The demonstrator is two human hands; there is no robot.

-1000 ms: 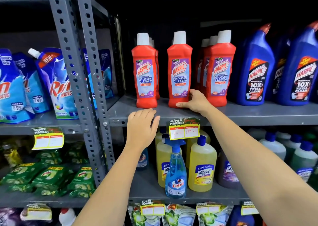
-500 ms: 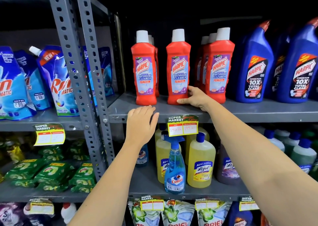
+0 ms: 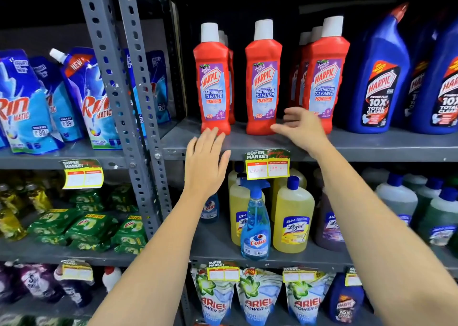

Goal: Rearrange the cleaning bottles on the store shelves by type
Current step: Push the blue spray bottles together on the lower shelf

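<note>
Red Harpic bathroom cleaner bottles (image 3: pixel 263 82) stand upright along the front edge of the grey shelf (image 3: pixel 371 147), blue Harpic bottles (image 3: pixel 379 77) beside them toward its right end. The left hand (image 3: pixel 205 162) is flat, fingers together, against the shelf's front edge below the leftmost red bottle (image 3: pixel 213 82), holding nothing. The right hand (image 3: pixel 301 127) is spread and empty between two red bottles, blurred. On the shelf below stand yellow Lizol bottles (image 3: pixel 293 216) and a blue Colin spray bottle (image 3: pixel 255 221).

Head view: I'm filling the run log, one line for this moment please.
left hand: open, at shelf edge | right hand: open, between red Harpic bottles | holding: nothing
</note>
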